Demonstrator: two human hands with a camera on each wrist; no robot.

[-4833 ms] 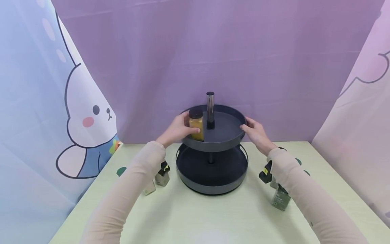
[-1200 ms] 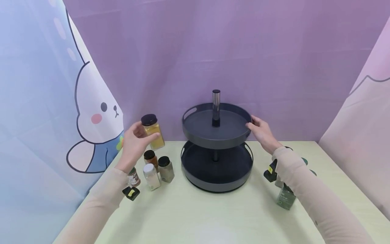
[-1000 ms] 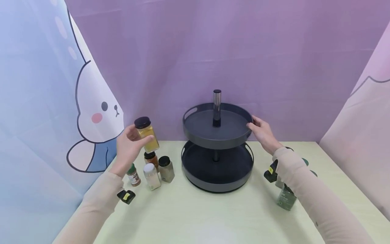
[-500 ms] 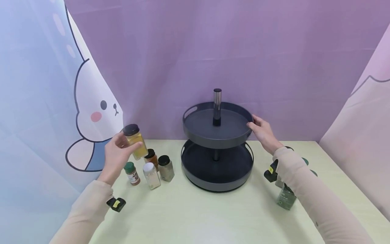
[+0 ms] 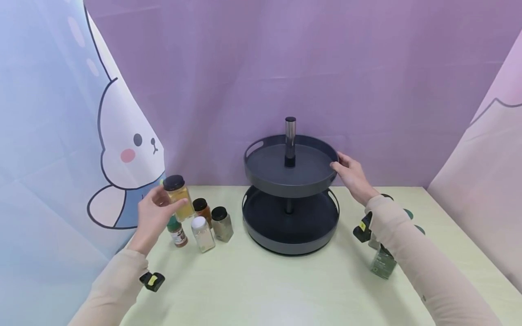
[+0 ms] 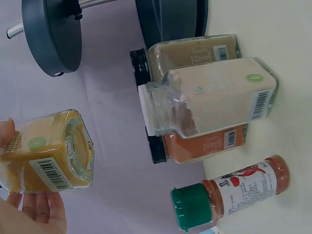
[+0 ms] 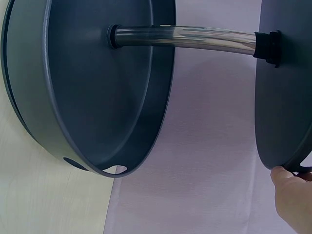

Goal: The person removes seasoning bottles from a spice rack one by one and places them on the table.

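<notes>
My left hand [image 5: 152, 219] grips a square spice jar [image 5: 179, 203] of yellow powder with a black lid, thumb on one side and fingers on the other. In the left wrist view the yellow spice jar [image 6: 46, 153] is held off the table, its barcode and base showing. Right of centre, my right hand [image 5: 354, 180] pinches the rim of the upper tray [image 5: 285, 189] of a dark two-tier round stand, thumb at the inner edge. The lower tray [image 5: 290, 247] rests on the table, and a chrome post [image 5: 290, 136] rises through the upper one.
Below the held jar stand a green-capped shaker [image 5: 178, 236], a white-lidded jar [image 5: 203, 235], an orange-brown spice jar [image 5: 202, 212] and a grey-beige jar [image 5: 222, 227]. A green container [image 5: 383, 265] and others sit partly hidden by the right forearm. A purple curtain [image 5: 228, 99] hangs behind.
My left hand has carried the yellow spice jar from the upper tray leftward, then down near the other jars. My right hand stays on the upper tray's rim.
</notes>
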